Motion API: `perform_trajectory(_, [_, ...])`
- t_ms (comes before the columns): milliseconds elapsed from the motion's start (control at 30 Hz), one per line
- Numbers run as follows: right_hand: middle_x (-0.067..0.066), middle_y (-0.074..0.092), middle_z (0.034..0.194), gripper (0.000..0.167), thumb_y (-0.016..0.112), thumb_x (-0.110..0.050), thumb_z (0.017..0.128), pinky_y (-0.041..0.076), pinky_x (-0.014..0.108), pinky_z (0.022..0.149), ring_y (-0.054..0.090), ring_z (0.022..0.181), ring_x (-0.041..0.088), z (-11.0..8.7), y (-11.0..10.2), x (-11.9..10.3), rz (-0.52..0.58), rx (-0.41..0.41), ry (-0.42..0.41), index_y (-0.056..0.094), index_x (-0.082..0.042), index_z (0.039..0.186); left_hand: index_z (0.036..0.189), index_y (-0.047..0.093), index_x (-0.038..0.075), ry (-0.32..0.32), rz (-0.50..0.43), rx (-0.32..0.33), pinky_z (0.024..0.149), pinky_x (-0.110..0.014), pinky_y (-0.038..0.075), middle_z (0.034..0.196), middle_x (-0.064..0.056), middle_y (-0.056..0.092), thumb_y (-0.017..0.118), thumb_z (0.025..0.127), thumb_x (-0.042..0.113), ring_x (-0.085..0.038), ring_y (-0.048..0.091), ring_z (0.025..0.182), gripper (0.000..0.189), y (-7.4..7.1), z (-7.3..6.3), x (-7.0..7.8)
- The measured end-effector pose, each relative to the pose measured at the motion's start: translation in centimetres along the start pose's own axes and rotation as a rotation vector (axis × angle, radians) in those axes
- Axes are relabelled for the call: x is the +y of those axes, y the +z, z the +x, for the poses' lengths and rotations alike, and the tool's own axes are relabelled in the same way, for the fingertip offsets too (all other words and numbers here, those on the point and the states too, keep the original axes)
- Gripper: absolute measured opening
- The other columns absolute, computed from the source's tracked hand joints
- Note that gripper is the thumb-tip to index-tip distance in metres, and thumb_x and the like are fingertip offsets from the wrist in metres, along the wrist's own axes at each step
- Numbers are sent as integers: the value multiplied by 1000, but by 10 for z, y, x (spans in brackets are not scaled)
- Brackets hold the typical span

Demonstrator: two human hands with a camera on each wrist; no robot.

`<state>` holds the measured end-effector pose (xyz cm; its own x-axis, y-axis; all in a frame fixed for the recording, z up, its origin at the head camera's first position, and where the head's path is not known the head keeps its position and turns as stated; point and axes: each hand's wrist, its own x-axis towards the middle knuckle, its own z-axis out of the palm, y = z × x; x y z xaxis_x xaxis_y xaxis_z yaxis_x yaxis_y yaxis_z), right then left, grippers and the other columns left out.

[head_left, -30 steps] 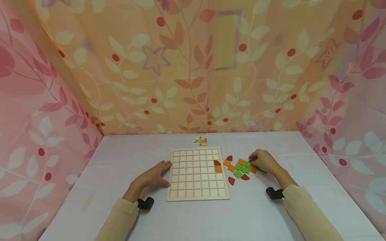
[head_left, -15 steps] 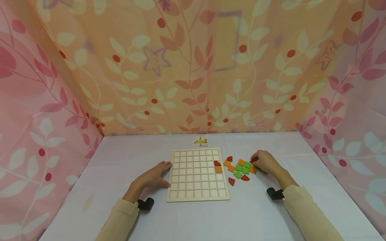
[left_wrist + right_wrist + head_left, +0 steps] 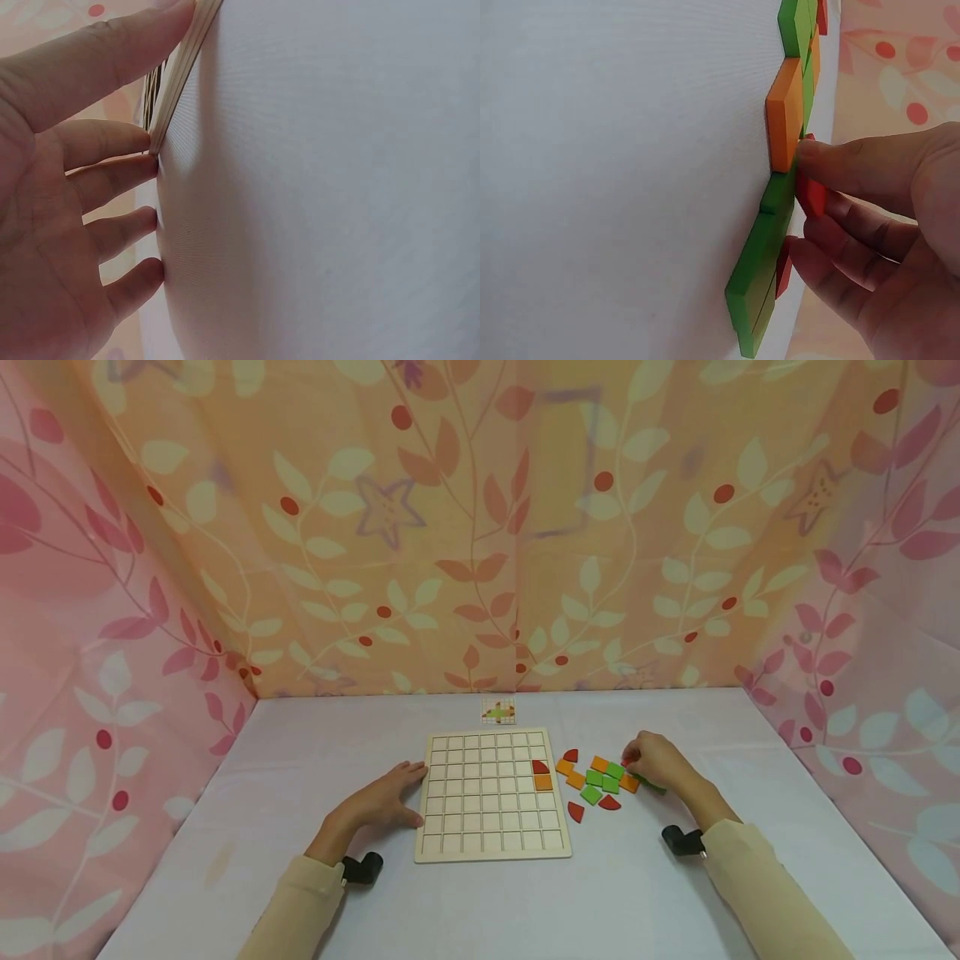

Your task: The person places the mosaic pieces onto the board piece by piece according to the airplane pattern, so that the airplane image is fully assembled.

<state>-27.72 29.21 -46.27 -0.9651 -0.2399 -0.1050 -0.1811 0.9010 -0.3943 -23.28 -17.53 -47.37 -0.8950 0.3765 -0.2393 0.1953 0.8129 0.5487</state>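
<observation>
The left hand [image 3: 384, 797] rests with spread fingers against the board [image 3: 491, 802]; the right hand [image 3: 662, 763], fingers bent, pinches a red piece [image 3: 811, 189] beside green blocks [image 3: 752, 264].

A white table [image 3: 495, 910] reaches back to an orange curtain [image 3: 487, 552] printed with leaves and red dots. Pink leafy curtains [image 3: 60, 635] flank both sides.

Curtained-off tabletop booth, orange leaf-print fabric [image 3: 427, 543] behind, pink fabric [image 3: 56, 627] on either side, white table [image 3: 495, 910]
</observation>
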Motion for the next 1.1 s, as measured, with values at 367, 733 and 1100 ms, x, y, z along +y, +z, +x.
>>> perform_trajectory(367, [4, 59, 78, 3, 72, -5, 81, 45, 35, 73, 50, 76, 21, -2, 1, 1, 0, 97, -69, 71, -5, 79, 149, 39, 4, -8, -8, -5, 119, -56, 20, 159, -11, 32, 84, 74, 17, -36, 17, 151, 88, -2, -2, 4])
perform_trajectory(733, [7, 62, 85, 7, 66, 2, 85, 51, 37, 77, 53, 79, 21, -1, 5, 1, 84, 72, -22, 68, -4, 88, 148, 39, 4, -8, -1, -4, 119, -56, 20, 159, -12, 32, 84, 73, 18, -37, 17, 150, 88, -1, -2, 2])
perform_trajectory(1100, [8, 54, 83, 14, 62, 7, 78, 48, 37, 74, 51, 76, 21, -5, 4, 7, 27, 129, -20, 71, -4, 81, 148, 39, 4, -13, -5, 1, 119, -56, 20, 159, -11, 33, 84, 73, 17, -36, 17, 151, 88, -2, -3, 3])
